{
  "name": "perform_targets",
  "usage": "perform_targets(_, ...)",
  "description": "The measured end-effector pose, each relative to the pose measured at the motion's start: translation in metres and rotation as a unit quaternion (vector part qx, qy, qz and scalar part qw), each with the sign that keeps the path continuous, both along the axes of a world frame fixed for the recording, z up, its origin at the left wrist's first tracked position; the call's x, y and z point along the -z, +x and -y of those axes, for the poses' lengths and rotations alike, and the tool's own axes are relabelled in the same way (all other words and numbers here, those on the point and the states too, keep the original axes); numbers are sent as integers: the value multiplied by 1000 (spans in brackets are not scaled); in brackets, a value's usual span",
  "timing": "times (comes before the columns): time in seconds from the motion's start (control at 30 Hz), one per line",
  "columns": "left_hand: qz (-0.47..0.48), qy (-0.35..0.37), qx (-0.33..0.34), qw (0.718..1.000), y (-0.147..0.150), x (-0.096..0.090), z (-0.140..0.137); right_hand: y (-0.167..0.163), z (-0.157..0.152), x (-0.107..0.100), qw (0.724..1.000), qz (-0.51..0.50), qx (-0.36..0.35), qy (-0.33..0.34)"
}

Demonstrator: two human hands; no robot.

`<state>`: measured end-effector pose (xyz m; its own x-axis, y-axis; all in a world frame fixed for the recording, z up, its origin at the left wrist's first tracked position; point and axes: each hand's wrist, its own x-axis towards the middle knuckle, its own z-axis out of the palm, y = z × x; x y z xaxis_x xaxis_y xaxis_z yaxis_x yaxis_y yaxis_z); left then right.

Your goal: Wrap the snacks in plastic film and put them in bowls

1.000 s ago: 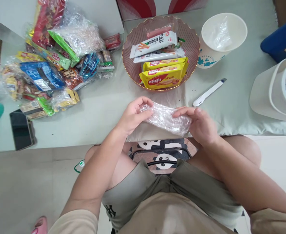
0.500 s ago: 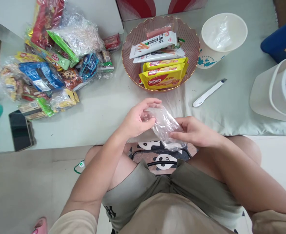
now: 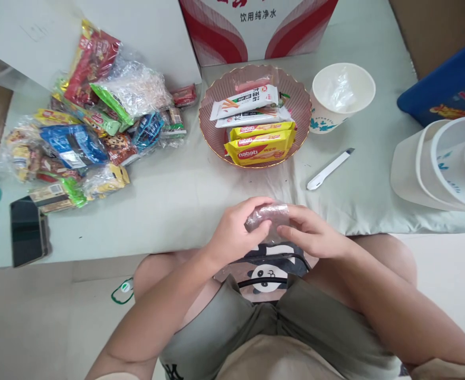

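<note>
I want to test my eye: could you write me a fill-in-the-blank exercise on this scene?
The left hand and right hand touch the clear plastic: ____ hands altogether.
The phone lies to the ____ of the bowl.
The packets at the bowl's near side are mainly ____.
The printed animal is a ____.
Missing words: two; left; yellow; panda.

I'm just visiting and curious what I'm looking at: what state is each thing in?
Clear wrapper: crumpled, held.
Left hand: curled around the wrapper.
Right hand: gripping the wrapper.
White knife: lying down, blade tip apparently out.
Pink bowl: upright, holding snack packets.
Leaf-patterned cup: upright, crumpled film inside.
Phone: face up, screen dark.
Packets at left: heaped.
</note>
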<state>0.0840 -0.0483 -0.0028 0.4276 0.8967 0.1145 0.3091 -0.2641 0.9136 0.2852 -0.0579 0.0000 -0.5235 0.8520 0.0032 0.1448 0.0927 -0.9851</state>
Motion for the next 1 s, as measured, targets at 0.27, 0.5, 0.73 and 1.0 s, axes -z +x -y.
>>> perform_targets(0.27, 62, -98, -61, 991, 1, 7, -7, -5, 2, 12, 971, 83, 219, 56)
perform_targets(0.5, 172, -121, -57, 976, 3, 16, -19, 12, -6, -13, 938, 208, 256, 110)
perform_targets(0.73, 165, -150, -62, 973, 0, 13, -27, 66, -99, -96, 720, 530, 364, 262)
perform_targets(1.0, 144, -160, -43, 976, 2, 7, -30, 55, -207, -89, 705, 702, 98, 3)
